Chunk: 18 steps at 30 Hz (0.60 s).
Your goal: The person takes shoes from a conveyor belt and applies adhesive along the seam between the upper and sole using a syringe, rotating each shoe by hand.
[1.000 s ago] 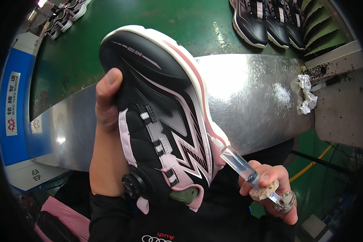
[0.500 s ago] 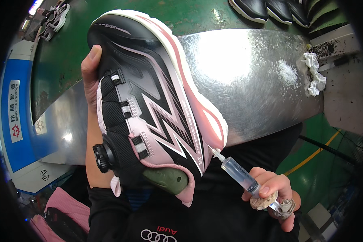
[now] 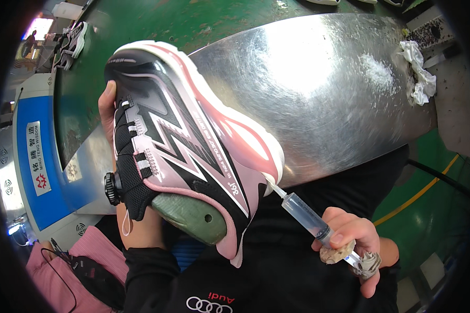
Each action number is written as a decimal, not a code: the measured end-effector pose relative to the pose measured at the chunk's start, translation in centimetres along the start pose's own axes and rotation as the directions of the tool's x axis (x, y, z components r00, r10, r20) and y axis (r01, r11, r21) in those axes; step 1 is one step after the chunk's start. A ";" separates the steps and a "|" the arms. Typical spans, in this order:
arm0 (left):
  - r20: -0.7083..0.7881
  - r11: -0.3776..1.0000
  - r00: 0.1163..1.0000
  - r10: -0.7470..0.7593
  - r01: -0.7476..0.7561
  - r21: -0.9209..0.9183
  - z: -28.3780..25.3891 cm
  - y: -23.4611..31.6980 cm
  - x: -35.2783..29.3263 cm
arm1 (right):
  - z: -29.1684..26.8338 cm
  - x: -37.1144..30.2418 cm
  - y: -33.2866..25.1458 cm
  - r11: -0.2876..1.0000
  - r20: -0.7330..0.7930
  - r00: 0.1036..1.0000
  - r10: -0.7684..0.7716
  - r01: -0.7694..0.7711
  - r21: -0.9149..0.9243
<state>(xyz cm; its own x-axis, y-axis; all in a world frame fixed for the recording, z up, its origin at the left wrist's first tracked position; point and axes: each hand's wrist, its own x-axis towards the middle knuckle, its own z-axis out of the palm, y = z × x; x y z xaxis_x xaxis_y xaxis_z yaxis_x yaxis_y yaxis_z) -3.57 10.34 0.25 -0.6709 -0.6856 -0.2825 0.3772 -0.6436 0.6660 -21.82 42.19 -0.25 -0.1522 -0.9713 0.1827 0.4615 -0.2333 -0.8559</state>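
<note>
A black and pink sneaker (image 3: pixel 164 117) with a white and pink sole is held up in my left hand (image 3: pixel 107 107), which grips it from behind at the forefoot. Inside its collar sits a dark green shoe last (image 3: pixel 190 219) with a small round hole. A black dial (image 3: pixel 111 189) sticks out over the tongue. My right hand (image 3: pixel 357 235) is closed around a clear syringe (image 3: pixel 304 213), its plunger end wrapped in greyish tape-like material. The syringe's thin nozzle meets the seam between upper and sole at the heel. Most of my left palm is hidden behind the shoe.
A shiny metal plate (image 3: pixel 318 120) lies on the green table (image 3: pixel 141 23), with a white residue patch and crumpled white tissue (image 3: pixel 419 73) at its right. More shoes (image 3: pixel 74 44) stand far left, beside a blue and white machine (image 3: pixel 28 130). Pink cloth (image 3: pixel 96 242) lies lower left.
The sneaker has tilted and shifted left, so more of its collar and the green last shows. The syringe nozzle has stayed at the heel seam. The whole view has shifted slightly.
</note>
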 end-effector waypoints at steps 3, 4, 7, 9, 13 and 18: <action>-0.083 0.998 0.997 -0.010 0.015 0.060 -0.7 0.4 -0.9 | -0.4 -0.1 0.4 1.000 -0.002 1.000 -0.007 0.007 0.015; -0.115 0.996 0.993 -0.001 0.010 0.083 -0.9 0.5 -1.5 | -0.6 0.0 0.6 1.000 0.009 1.000 -0.016 0.016 0.017; -0.223 0.991 0.974 -0.036 0.063 0.116 -1.3 0.9 -3.4 | -1.1 0.4 1.2 0.999 0.030 0.999 -0.045 0.045 -0.015; -0.262 0.972 0.961 -0.083 0.136 0.190 -1.4 1.4 -4.9 | -1.4 0.9 1.6 0.998 0.038 0.998 -0.058 0.060 -0.036; -0.294 0.957 0.954 -0.053 0.133 0.260 -2.5 2.1 -7.1 | -1.0 1.7 2.2 0.992 0.044 0.993 -0.105 0.108 -0.061; -0.393 0.961 0.919 0.025 0.086 0.264 -5.4 2.3 -9.8 | -1.5 2.5 2.6 0.976 0.081 0.984 -0.158 0.168 -0.136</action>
<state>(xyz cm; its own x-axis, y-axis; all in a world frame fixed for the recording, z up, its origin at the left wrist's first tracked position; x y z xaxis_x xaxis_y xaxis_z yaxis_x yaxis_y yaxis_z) 7.35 13.74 0.87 -0.3562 -0.7802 -0.5142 0.1360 -0.5878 0.7975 -22.27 39.22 -2.75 -0.1518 -0.9228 0.3542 0.3058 -0.3846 -0.8710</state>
